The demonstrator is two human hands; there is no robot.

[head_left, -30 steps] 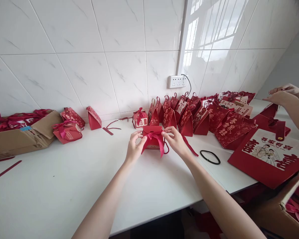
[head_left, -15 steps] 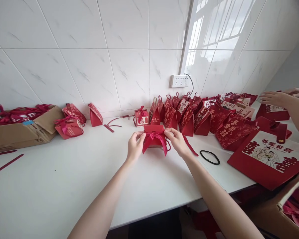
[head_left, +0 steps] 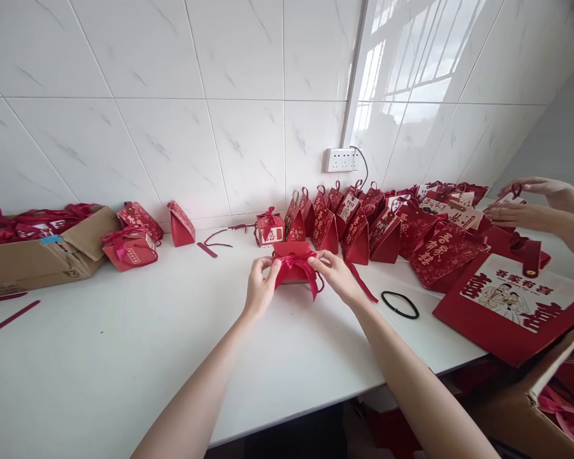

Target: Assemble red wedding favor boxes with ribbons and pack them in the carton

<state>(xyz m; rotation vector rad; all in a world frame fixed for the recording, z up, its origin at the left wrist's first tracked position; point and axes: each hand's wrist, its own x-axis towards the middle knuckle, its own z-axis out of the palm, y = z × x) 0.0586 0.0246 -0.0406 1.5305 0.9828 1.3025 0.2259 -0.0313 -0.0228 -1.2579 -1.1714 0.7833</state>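
A small red gift box [head_left: 297, 249] stands on the white table in front of me, with a dark pink ribbon bow [head_left: 289, 261] across its front. My left hand [head_left: 262, 284] pinches the bow's left loop between thumb and fingers. On the other side, my right hand [head_left: 333, 274] pinches the right loop. The ribbon's two tails hang down the front of the box. A twisted cord shows at the box's right side, partly behind my fingers.
Several red gift bags [head_left: 356, 239] stand along the wall. A large red bag [head_left: 459, 312] and a black elastic loop [head_left: 400, 305] lie to the right. At the left is a cardboard box [head_left: 43, 261] of ribboned boxes. A co-worker's hands [head_left: 530, 204] work at the far right.
My fingers have drawn the bow's loops slightly outward, and the loops look longer. The co-worker's hands have shifted and now hold a bag's handle. The view has moved slightly.
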